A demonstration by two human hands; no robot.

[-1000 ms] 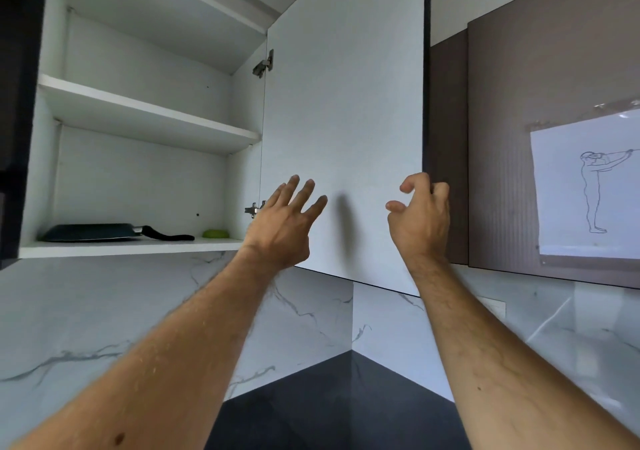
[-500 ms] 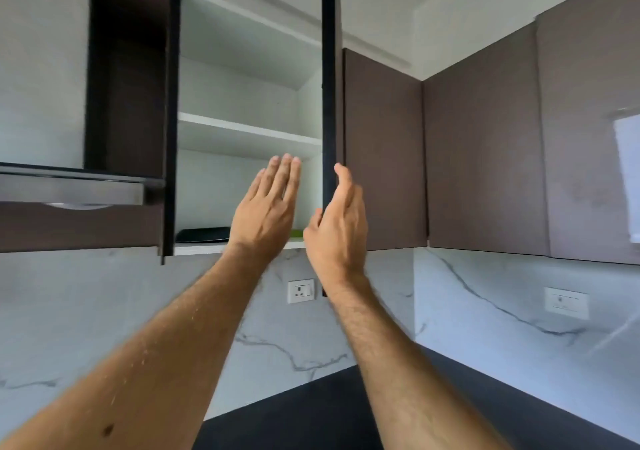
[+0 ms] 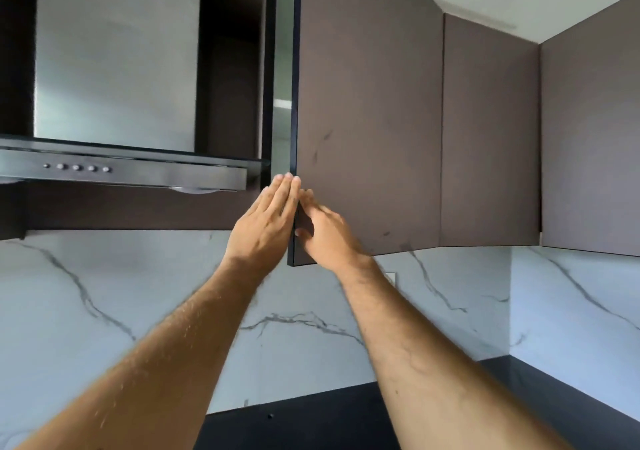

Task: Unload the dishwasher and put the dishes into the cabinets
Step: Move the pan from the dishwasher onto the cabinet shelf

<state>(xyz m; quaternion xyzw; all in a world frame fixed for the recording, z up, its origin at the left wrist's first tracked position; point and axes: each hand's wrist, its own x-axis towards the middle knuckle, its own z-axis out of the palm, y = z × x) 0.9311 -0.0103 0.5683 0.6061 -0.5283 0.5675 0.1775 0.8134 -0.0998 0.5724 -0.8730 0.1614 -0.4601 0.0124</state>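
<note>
The brown upper cabinet door stands almost closed, leaving a narrow gap where a sliver of the white interior shows. My left hand is raised with straight fingers held together, its fingertips at the door's dark left edge. My right hand lies flat against the door's front near the lower left corner, with the thumb at the edge. Neither hand holds a dish. The cabinet's contents are hidden behind the door.
A steel range hood with a row of buttons hangs just left of the cabinet. More closed brown cabinet doors run right into the corner. White marble backsplash lies below, with the dark countertop at the bottom.
The cabinet door has swung from wide open to nearly closed. Both hands followed it leftwards; my right hand moved from the door's edge onto its front. The pan on the shelf is no longer visible.
</note>
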